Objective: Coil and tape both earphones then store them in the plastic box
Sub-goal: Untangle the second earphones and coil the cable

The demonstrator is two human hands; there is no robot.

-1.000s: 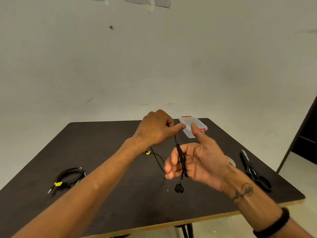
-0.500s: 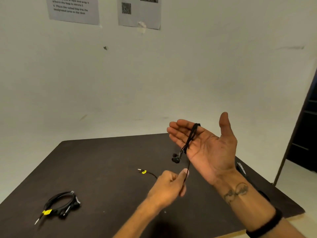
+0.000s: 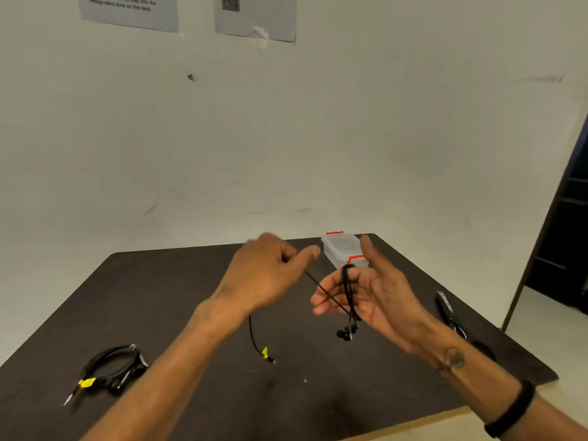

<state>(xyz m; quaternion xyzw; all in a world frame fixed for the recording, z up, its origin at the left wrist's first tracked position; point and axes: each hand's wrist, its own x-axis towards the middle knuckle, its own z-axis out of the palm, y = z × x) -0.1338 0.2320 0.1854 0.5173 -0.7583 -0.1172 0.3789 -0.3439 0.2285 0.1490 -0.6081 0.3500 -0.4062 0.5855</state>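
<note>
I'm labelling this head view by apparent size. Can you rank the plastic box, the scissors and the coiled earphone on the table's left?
1. Coiled earphone, largest, though it lies nearest the camera.
2. Scissors, partly hidden by the right arm, so unsure.
3. Plastic box, smallest, and farthest away.

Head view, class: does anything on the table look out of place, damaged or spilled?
Nothing stands out. The plastic box sits closed at the far edge, the scissors lie at the right, and one coiled earphone lies at the near left. The other earphone's cable is wound round the right hand.
</note>
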